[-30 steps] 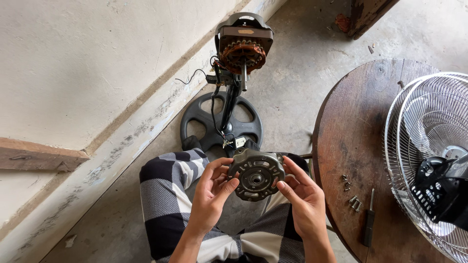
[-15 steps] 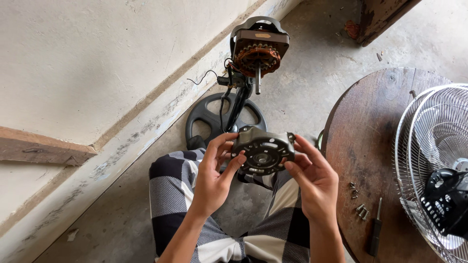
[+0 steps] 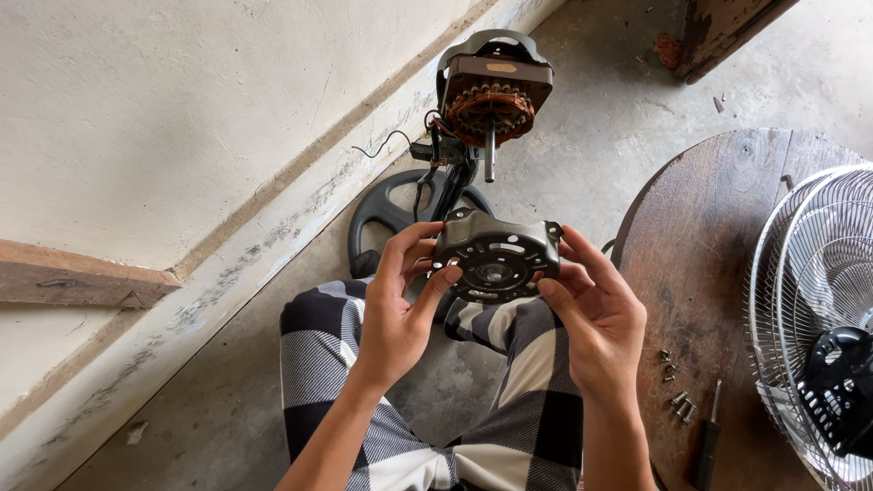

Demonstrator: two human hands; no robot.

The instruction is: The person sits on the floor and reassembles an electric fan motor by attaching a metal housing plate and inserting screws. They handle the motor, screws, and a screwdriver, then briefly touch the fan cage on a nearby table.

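Observation:
A dark metal motor cover plate [image 3: 496, 255], squarish with a round hub and corner lugs, is held up in front of me by both hands. My left hand [image 3: 400, 305] grips its left side, thumb on the face. My right hand [image 3: 591, 314] grips its right side with fingers along the edge. Beyond it stands a fan stand with the bare motor [image 3: 491, 95], copper windings and shaft exposed, on a round black base [image 3: 386, 214].
A round wooden table [image 3: 718, 236] at my right carries a wire fan guard [image 3: 809, 309], several loose screws [image 3: 677, 391] and a screwdriver [image 3: 707, 445]. A plastered wall [image 3: 182, 118] runs along the left. My checked-trousered legs [image 3: 336, 364] are on the concrete floor.
Both hands have lifted the cover plate higher and nearer the motor, tilting its face toward me. The view has shifted closer to the stand.

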